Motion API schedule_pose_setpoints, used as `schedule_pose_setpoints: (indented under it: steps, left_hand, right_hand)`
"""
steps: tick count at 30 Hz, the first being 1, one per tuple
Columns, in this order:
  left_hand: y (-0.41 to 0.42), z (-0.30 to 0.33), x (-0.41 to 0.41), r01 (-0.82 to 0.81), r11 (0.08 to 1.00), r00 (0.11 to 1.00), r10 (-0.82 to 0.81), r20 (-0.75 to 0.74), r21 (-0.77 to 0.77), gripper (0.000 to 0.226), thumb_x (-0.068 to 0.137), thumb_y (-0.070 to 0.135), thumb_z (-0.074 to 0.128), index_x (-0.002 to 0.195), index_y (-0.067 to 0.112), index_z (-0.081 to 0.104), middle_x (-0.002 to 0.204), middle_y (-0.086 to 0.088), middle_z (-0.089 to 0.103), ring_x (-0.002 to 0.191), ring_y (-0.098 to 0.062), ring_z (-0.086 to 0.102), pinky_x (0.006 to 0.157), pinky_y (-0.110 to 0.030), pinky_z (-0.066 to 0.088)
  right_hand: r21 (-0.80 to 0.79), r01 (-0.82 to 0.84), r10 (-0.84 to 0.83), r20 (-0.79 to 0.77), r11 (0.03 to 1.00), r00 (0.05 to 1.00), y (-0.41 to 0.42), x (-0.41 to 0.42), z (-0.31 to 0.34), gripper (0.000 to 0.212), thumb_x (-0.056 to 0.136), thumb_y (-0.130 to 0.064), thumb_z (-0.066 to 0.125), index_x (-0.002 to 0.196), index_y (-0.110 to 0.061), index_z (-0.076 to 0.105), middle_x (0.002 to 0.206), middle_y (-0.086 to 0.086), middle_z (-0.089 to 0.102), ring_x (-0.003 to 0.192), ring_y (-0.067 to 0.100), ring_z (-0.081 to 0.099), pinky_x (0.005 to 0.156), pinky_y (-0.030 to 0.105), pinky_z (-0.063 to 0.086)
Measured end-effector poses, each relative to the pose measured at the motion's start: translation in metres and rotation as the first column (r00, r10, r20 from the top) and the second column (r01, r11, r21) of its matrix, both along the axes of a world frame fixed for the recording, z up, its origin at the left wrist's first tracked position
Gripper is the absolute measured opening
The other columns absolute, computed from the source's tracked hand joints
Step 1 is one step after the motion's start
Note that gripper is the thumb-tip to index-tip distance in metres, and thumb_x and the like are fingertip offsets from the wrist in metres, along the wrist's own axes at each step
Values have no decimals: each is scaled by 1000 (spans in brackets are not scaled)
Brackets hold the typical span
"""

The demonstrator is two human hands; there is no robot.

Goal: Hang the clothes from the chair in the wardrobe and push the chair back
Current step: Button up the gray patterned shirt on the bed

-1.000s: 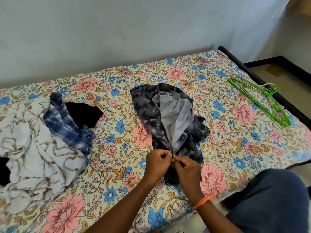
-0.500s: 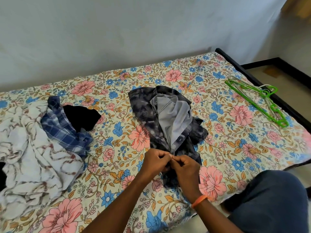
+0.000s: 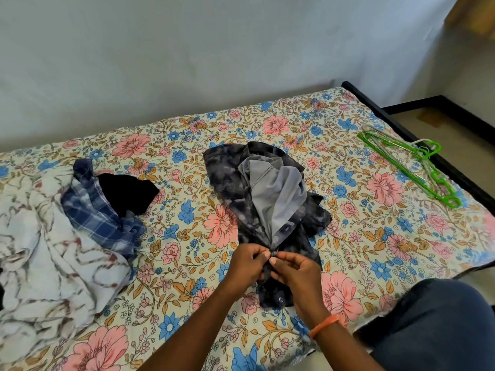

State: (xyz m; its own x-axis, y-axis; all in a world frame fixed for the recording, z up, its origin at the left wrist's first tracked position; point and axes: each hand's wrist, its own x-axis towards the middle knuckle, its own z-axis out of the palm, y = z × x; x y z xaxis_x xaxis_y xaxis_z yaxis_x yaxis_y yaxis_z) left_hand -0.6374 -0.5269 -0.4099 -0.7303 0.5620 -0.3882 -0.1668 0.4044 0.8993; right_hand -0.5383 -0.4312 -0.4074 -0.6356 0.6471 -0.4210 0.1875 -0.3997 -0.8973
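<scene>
we've got the dark tie-dye shirt (image 3: 233,183) mid-bed on the floral sheet (image 3: 375,236), left hand (image 3: 247,262) and right hand (image 3: 292,269) both pinching its front edge, plaid shirt (image 3: 99,218) to the left, green hangers (image 3: 409,167) far right.

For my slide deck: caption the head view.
Both hands, left and right, pinch the dark tie-dye shirt on the floral bed; green hangers nearby.

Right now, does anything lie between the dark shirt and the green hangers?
Nothing visible: only bare floral bedsheet separates the dark shirt, pinched by both hands, from the green hangers at the bed's right edge.
</scene>
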Motion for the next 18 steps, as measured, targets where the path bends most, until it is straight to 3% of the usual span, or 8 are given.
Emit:
schedule_pose_setpoints:
  steps: [3,6,9,13,16,18]
  left_hand:
    - [4,-1,3,13,999,1000,-14,-26,-42,27,98,16,57,74,14,68,61,-2,63,54,-15,57,56,-35,51]
    - [1,4,6,-31,998,993,25,116,56,20,99,14,57,89,4,71,70,-9,67,60,-16,61,55,-29,54]
    - [-3,9,7,-79,989,978,53,201,128,16,97,13,60,94,3,72,80,-17,72,69,-22,68,69,-41,60]
    - [-2,6,8,-87,995,996,88,-29,47,11,90,21,69,83,17,76,75,-1,75,69,-19,72,67,-41,62]
    - [0,4,9,-7,1000,969,0,-246,-28,15,84,34,75,84,19,78,72,8,73,65,-5,69,60,-25,58]
    - [1,5,7,-9,1000,960,1,-280,-26,13,85,32,74,86,19,79,73,9,73,65,-2,68,59,-21,56]
  right_hand:
    - [-17,-20,20,13,1000,1000,4,-1,-3,18,81,-1,76,99,-2,72,87,13,76,84,24,74,70,27,60]
    - [-12,-61,61,33,998,998,10,-2,-6,13,83,-2,74,95,-3,73,85,13,76,79,23,72,70,28,59]
    - [-90,-86,88,21,992,996,14,-3,-10,13,83,-1,73,96,1,71,85,16,75,78,26,68,72,32,58]
    - [-125,-85,88,18,989,996,16,-1,-13,9,85,3,70,93,1,71,83,14,74,76,23,68,69,29,56]
    - [-67,-110,112,21,992,993,18,0,-12,6,85,2,70,90,0,73,84,17,75,76,24,69,69,29,56]
    - [-60,-115,115,11,992,993,19,0,-10,7,84,2,70,89,0,73,85,16,75,76,22,70,69,29,56]
